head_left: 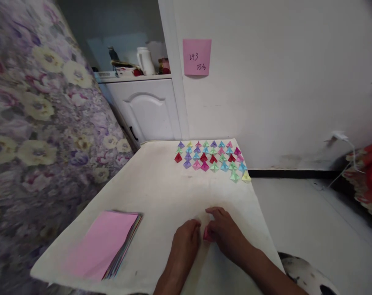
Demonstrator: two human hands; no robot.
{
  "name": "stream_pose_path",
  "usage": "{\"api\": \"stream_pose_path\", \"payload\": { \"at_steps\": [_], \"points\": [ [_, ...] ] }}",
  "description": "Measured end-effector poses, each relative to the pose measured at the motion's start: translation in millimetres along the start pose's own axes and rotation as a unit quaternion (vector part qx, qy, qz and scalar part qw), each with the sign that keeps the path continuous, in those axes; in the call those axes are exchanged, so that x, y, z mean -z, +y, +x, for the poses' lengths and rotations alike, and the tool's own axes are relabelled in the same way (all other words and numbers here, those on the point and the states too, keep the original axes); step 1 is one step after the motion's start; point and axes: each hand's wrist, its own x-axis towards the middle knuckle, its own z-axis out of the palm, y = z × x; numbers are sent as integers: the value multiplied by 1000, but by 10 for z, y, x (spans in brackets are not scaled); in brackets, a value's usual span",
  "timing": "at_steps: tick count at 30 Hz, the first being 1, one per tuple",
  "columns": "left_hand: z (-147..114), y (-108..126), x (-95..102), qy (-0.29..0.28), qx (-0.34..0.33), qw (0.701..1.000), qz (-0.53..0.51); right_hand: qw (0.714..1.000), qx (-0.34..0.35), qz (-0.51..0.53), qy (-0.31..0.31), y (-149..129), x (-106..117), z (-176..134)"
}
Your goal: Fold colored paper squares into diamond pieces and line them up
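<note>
Over the near middle of the table, my right hand pinches a small red folded paper between thumb and fingers, with its index finger reaching out above. Just to the left, across a narrow gap from that paper, my left hand has its fingers curled and pressed together; whatever is in them, if anything, is hidden. Several small folded paper pieces in red, green, blue, purple, pink and yellow stand in rows at the table's far right corner. A stack of coloured paper sheets, pink on top, lies at the left.
The white-topped table has its far edge by a wall bearing a pink note. A flowered curtain hangs along the left. Behind stands a white cabinet with a white jug on its shelf.
</note>
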Motion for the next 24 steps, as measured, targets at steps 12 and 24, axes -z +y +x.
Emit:
{"api": "stream_pose_path", "payload": {
  "at_steps": [12, 24],
  "points": [
    [49, -32, -15, -5, -9, 1000, 5, 1000, -26, 2, 8, 47, -65, -22],
    [35, 17, 19, -13, -2, 1000, -4, 988, -80, -20, 129, 41, 196, 12]
  ]
}}
